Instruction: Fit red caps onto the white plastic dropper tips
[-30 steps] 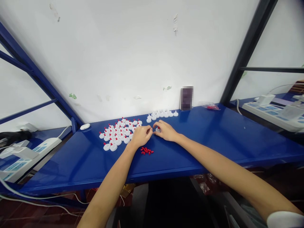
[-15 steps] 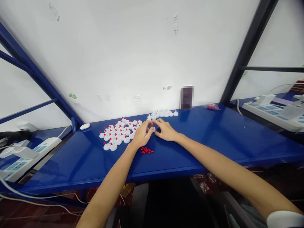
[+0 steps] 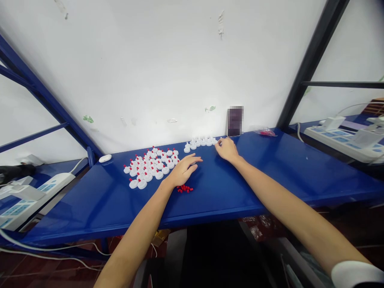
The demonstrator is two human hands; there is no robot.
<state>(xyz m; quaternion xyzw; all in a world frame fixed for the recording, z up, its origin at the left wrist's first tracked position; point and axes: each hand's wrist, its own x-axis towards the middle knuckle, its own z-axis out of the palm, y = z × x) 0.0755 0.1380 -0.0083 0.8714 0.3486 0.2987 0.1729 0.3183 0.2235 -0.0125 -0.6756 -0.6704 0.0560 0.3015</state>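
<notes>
My left hand [image 3: 185, 170] hovers over the blue table, its fingers stretched out and nothing visible in them. Just left of it stands a cluster of white nozzle caps with red tips [image 3: 150, 164]. Small loose red tips [image 3: 185, 189] lie in a pile below its wrist. At the back, by the wall, several plain white nozzle caps [image 3: 203, 142] stand in a row without red tips. My right hand [image 3: 227, 149] is at the right end of that row, fingers closed around a white nozzle cap that they mostly hide.
A phone-like dark panel [image 3: 235, 121], blurred out, leans on the wall. Right of it lies a clear bag with red pieces [image 3: 266, 132]. A white oval case [image 3: 105, 158] sits at the table's back left. Power strips [image 3: 342, 138] and blue frame bars [image 3: 45, 96] flank the table [image 3: 270, 172].
My hands were together around a white nozzle cap; they have parted. My right hand has moved right and back to the row's end, while my left hand has opened near the same place.
</notes>
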